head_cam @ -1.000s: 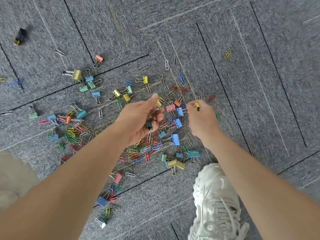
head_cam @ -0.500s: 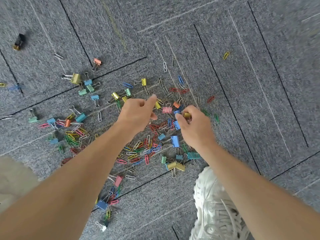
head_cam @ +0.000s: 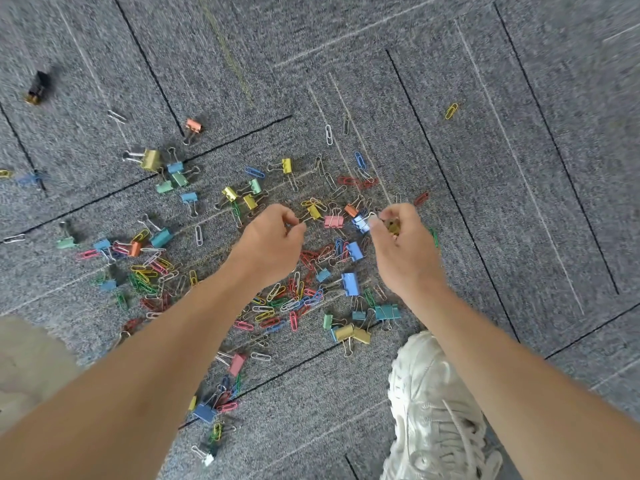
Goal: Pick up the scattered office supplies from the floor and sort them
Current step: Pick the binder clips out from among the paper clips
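Binder clips (head_cam: 350,284) and paper clips (head_cam: 329,135) litter grey carpet (head_cam: 519,168). The right hand (head_cam: 405,251) pinches a gold binder clip (head_cam: 393,226); the left hand (head_cam: 273,244) is curled, its contents hidden. The clips look light and springy, so they are probably best gripped by their painted bodies.

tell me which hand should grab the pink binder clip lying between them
Left, probably: the left hand sits beside the pink binder clip, while the right hand grips a gold clip.

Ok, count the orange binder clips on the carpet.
3. One orange binder clip lies apart at upper left, one in the left heap, one just beyond the pink binder clip. More may be hidden.
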A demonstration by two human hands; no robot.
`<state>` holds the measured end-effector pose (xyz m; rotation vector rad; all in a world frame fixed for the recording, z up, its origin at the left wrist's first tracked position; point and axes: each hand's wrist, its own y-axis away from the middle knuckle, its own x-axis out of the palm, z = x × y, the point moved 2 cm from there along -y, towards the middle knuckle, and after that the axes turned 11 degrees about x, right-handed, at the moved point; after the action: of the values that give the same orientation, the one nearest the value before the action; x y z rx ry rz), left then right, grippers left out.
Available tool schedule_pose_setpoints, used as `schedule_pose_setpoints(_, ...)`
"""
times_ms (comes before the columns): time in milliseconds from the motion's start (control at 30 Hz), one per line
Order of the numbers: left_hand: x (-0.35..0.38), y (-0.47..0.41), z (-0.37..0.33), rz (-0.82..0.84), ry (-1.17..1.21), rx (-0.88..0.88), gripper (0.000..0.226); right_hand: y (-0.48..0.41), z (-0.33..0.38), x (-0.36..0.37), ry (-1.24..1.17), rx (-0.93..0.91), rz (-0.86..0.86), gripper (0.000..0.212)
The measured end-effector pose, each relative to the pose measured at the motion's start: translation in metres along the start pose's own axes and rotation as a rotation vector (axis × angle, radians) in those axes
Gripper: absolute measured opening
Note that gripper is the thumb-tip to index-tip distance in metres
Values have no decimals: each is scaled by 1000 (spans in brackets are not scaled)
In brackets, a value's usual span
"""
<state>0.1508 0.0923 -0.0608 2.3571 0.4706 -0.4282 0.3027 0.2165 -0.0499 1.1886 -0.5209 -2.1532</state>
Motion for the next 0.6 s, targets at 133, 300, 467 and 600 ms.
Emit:
schedule_pose_setpoints(133, 5, 3, 3, 31, 19, 19, 11, -8, 4, 11, 146, -29, -20, 14)
schedule_pose_setpoints(300, 2, 4, 4, 38, 73, -18, 10, -10, 7, 11, 17, -47, -31, 19)
schedule_pose_setpoints(467, -6, 6, 13, -52, 64, -79, 13, -1, -2, 3, -430, 147, 146, 25)
schedule_pose_setpoints(600, -8, 7, 15, -101, -117, -102, 21, 5, 1, -1, -869, 389, 312, 30)
